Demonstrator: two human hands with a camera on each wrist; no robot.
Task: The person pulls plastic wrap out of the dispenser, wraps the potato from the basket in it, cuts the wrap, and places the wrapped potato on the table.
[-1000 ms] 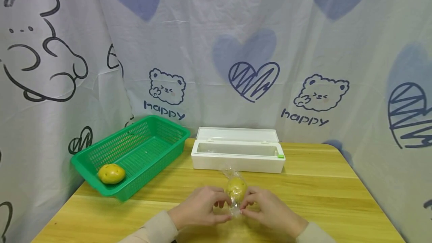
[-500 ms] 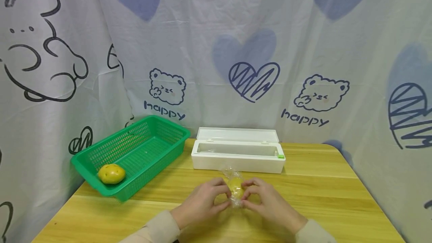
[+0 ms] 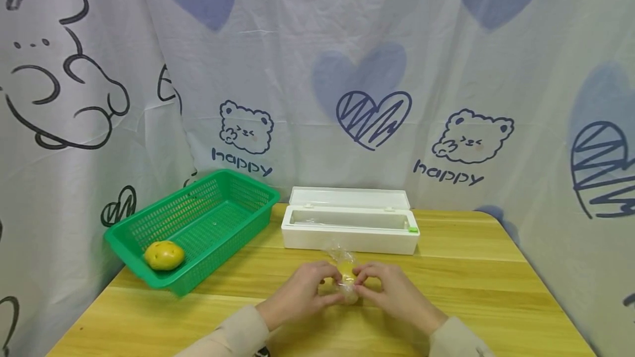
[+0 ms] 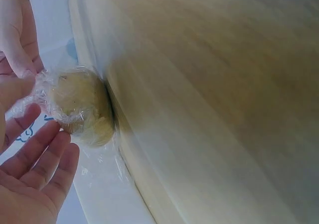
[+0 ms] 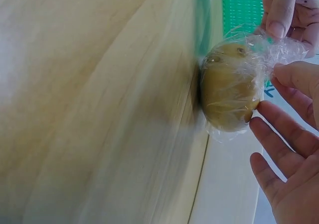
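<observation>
A yellow potato (image 3: 346, 270) lies on the table in front of me, loosely wrapped in clear cling film (image 5: 284, 52). From the left, my left hand (image 3: 300, 293) pinches the gathered film on the near side of the potato. Opposite it, my right hand (image 3: 397, 295) pinches the same bunch between thumb and index finger. Its other fingers are spread, with fingertips against or close to the wrapped potato, as the right wrist view shows. In the left wrist view the film bunches over the potato's top, and a loose flap spreads beyond its far side.
Behind the potato stands a long white box (image 3: 349, 240) with its lid raised and a small green piece at its right end. A green plastic basket (image 3: 238, 240) at the left holds another potato (image 3: 164, 255). A patterned curtain (image 3: 307, 70) hangs behind the wooden table (image 3: 476, 269).
Both hands have moved slightly forward, bringing the near end of the film up toward the potato. The potato is now more hidden by fingers and film. Basket and box stay put.
</observation>
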